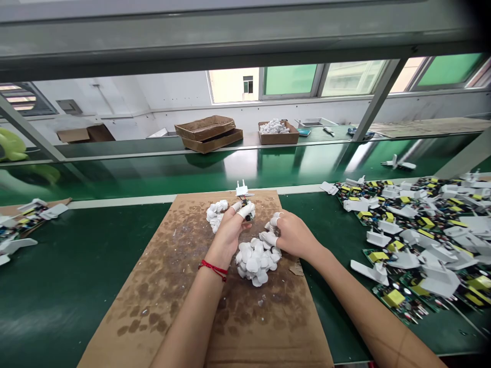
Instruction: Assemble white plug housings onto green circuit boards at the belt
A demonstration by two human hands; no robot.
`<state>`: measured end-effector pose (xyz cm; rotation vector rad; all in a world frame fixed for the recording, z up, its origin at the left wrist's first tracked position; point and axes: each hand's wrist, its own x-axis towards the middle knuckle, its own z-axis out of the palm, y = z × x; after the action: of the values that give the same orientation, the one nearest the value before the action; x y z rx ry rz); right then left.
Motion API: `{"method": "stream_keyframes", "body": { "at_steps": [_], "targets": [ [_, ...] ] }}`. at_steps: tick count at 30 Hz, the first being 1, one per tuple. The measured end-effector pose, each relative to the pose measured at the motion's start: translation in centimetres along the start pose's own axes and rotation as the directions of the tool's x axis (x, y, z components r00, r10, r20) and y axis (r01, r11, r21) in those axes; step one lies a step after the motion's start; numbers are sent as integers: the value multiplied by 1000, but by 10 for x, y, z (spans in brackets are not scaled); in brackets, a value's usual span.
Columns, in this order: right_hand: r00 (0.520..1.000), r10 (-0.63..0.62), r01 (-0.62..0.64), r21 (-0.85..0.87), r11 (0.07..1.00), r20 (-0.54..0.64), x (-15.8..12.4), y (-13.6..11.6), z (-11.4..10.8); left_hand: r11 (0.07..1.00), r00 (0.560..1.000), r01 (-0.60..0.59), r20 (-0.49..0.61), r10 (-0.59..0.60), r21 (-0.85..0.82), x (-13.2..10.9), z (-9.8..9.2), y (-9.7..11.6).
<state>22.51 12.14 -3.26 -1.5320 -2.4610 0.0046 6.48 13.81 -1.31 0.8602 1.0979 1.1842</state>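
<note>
While the left hand (229, 231) pinches a white plug (241, 190), the right hand (295, 236) sits at a heap of white pieces (257, 261).
Two heaps lie on the cardboard sheet (180, 276): that larger one, and a smaller one (215, 214) under the left hand. The left fingers (245, 209), capped in white, close on the plug's dark underside, its two metal pins pointing far along a near-far long axis, just past the sheet's far edge. The right fingers (269, 238), also capped, curl slightly against the larger heap; whether they hold anything, I cannot tell. Green belt (88, 266) lies open on both sides of the sheet, between it and two piles of circuit boards (414, 240), a large one right and a small one (23, 225) left.
</note>
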Motion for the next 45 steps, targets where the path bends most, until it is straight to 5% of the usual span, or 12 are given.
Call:
{"method": "stream_keyframes", "body": {
  "at_steps": [4,11,25,32,37,45],
  "targets": [
    [1000,4,-4,5,1000,-9,-1,-1,-2,998,1000,-13,24,12,68,-8,7,0],
    [1000,14,-13,75,997,-11,-1,-1,1,994,973,-26,230,0,108,-20,18,-3],
    [997,59,-55,70,996,-45,0,1,0,992,997,-20,72,11,123,1,2,-6],
    [976,169,-121,305,944,-136,2,6,0,991,999,-33,29,29,132,3,-2,-5],
    [989,140,-100,500,860,-42,2,9,-2,992,999,-38,18,36,122,4,-3,-4],
    [997,75,-56,504,862,-18,2,10,-1,994,999,-47,23,45,103,4,-3,-2]
  ]
}}
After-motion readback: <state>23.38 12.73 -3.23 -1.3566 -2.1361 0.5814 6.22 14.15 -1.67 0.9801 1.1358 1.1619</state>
